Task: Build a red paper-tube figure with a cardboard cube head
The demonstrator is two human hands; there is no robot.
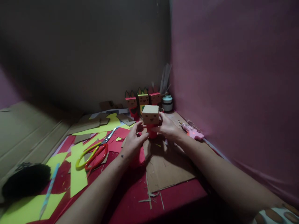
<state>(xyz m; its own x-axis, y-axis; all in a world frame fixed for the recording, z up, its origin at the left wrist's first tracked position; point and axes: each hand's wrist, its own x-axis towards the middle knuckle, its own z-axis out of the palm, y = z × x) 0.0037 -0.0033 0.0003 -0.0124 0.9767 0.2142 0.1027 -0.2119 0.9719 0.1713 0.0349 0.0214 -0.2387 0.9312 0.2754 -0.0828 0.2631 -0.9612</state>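
A small paper figure (150,119) stands on a cardboard sheet (168,168); it has a tan cube head with a drawn face and a red body below. My left hand (133,141) reaches in from the left, fingers curled against the red body. My right hand (169,127) wraps round the figure's right side and back. Both hands hold the figure upright between them. The lower part of the red body is partly hidden by my fingers.
Three finished box figures (142,99) stand at the back by the wall, next to a small jar (167,103). A pink glue gun (192,132) lies at the right. Scissors (93,154) with yellow and red handles, a pencil (48,191) and yellow and red paper scraps cover the left.
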